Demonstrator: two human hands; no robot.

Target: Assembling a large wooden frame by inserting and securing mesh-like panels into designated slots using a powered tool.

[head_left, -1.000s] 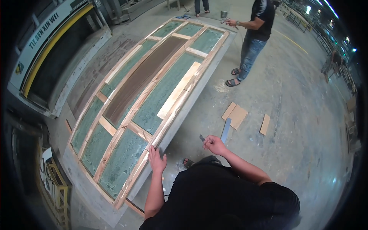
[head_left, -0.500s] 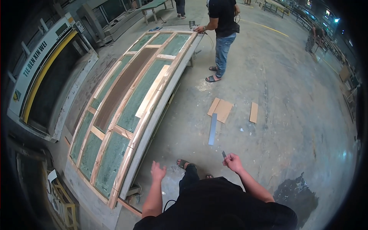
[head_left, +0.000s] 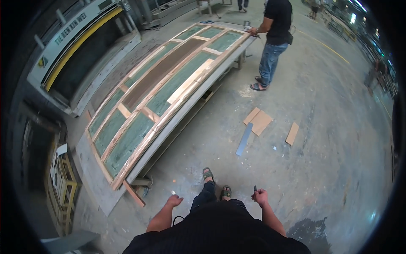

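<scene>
Seen from above, a large yellow-trimmed machine (head_left: 74, 51) stands at far left, with a yellow rack (head_left: 69, 190) below it. Right of these, a long wooden frame (head_left: 150, 114) with crossbars lies over green panels (head_left: 129, 139) on a grey-edged worktop (head_left: 167, 137) that slants away to the upper right; a loose pale board (head_left: 190, 81) rests inside it. A reddish wood strip (head_left: 134, 194) juts out beneath the near corner. Next comes the left hand (head_left: 174, 200), which a second ago rested on the frame's edge and is now drawn back over the floor, so neither of the person's hands touches the wood and contact with it appears to be paused. Its fingers look loosely bent; at this size I cannot tell whether it holds anything. The person's sandalled feet (head_left: 207, 174) show between the hands. The right hand (head_left: 260, 197), lower and nearer the body than before, pinches a small dark flat tool (head_left: 255, 188) that points upward. The frame lies ahead and to the left of both hands, nearer the left one. Beyond the right hand, a blue-grey strip (head_left: 244, 139) and cardboard-coloured pieces (head_left: 263, 122) lie on the floor. At the worktop's far corner stands a co-worker (head_left: 277, 42) in jeans.
</scene>
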